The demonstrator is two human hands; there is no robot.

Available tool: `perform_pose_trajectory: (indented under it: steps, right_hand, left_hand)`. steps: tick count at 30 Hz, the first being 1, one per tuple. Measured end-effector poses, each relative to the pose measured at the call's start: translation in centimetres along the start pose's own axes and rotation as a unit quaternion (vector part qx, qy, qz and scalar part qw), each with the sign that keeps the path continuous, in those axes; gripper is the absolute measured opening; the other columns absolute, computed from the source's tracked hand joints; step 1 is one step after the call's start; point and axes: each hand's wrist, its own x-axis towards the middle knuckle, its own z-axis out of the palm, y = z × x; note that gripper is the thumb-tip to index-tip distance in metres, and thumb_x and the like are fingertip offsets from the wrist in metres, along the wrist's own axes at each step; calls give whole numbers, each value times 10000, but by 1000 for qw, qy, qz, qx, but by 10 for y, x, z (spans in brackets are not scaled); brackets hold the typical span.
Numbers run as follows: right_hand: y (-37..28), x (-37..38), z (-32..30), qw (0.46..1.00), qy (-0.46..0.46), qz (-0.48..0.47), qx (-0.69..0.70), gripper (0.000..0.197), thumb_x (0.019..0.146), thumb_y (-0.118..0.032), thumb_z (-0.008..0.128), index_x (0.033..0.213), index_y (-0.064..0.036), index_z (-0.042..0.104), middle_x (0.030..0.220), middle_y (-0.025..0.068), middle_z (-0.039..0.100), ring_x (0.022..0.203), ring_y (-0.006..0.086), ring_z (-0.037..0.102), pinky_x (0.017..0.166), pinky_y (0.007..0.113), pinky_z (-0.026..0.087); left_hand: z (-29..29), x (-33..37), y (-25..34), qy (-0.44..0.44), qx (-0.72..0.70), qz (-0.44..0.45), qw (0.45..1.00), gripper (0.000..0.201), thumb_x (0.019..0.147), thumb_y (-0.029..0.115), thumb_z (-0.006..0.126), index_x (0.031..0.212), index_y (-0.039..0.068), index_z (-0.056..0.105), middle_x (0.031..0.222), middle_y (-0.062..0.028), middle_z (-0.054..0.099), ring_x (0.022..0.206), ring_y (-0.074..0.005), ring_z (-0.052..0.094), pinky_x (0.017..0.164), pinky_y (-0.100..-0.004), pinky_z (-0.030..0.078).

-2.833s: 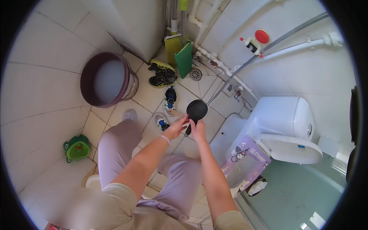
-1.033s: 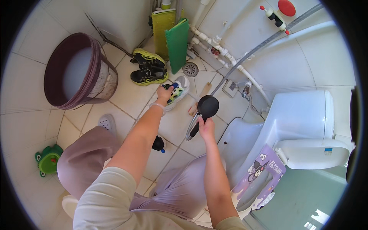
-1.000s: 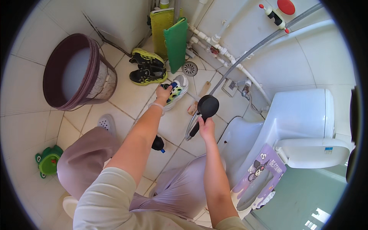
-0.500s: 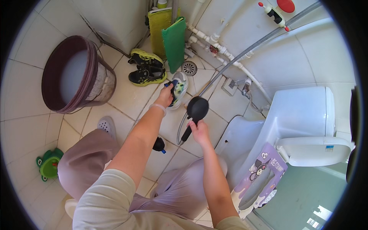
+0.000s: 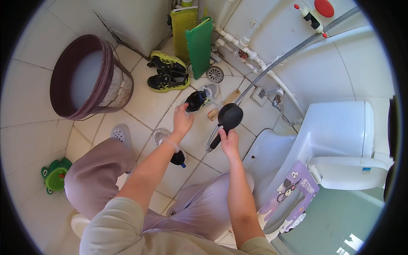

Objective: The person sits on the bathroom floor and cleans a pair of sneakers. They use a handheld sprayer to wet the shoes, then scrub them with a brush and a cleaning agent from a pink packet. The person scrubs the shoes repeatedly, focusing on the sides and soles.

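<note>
My right hand is closed around the handle of a black shower head, its round back turned up. A grey hose runs from it toward the upper right. The fingers of my left hand grip the near end of a grey-and-white shoe with a dark opening, tilted over the tiles. Another shoe with a grey end lies partly hidden beneath my left forearm; a black part of it shows on the other side. A small tan block lies between the gripped shoe and the shower head.
A maroon bucket of cloudy water stands at the left. Black-and-yellow sneakers sit beside green and yellow boards and a floor drain. At the right are a squat pan and a white tank; a green frog-shaped potty is lower left.
The gripped shoe has turned so its dark opening faces me, and my left hand has drawn back toward me. The view has shifted slightly; the second shoe's grey end now shows.
</note>
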Motion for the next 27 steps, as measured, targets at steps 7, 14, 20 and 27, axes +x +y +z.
perform_pose_trajectory:
  steps: [7, 14, 20, 27]
  right_hand:
    - [-28, -10, 14, 987, -159, -20, -27, 273, 846, -209, 571, 942, 40, 516, 798, 209, 626, 761, 348, 613, 686, 405, 471]
    - [-38, -8, 0, 994, -101, -25, 17, 356, 835, -232, 574, 983, 80, 487, 810, 277, 598, 793, 436, 577, 707, 460, 461]
    - [-48, -16, -6, 976, -204, -72, -29, 362, 833, -241, 575, 1000, 68, 488, 832, 267, 600, 812, 436, 571, 718, 453, 460]
    - [-31, -11, 3, 981, -187, -29, -31, 346, 832, -246, 583, 986, 54, 507, 841, 252, 610, 812, 424, 578, 717, 449, 459]
  left_hand:
    - [-68, -101, -27, -239, 516, 77, 819, 381, 730, 214, 602, 1100, 120, 598, 1264, -177, 457, 1220, -425, 344, 956, -465, 376]
    - [-81, -17, -15, -176, 374, -162, 896, 257, 786, 152, 508, 995, 60, 624, 1034, -170, 619, 955, -327, 600, 842, -378, 478]
    - [-80, 7, -47, -138, 280, -149, 938, 306, 766, 134, 485, 1025, 53, 627, 1052, -177, 609, 971, -321, 587, 848, -391, 466]
    - [-79, 18, -61, -135, 282, -103, 944, 255, 735, 119, 495, 914, 56, 665, 936, -176, 636, 912, -319, 602, 819, -387, 474]
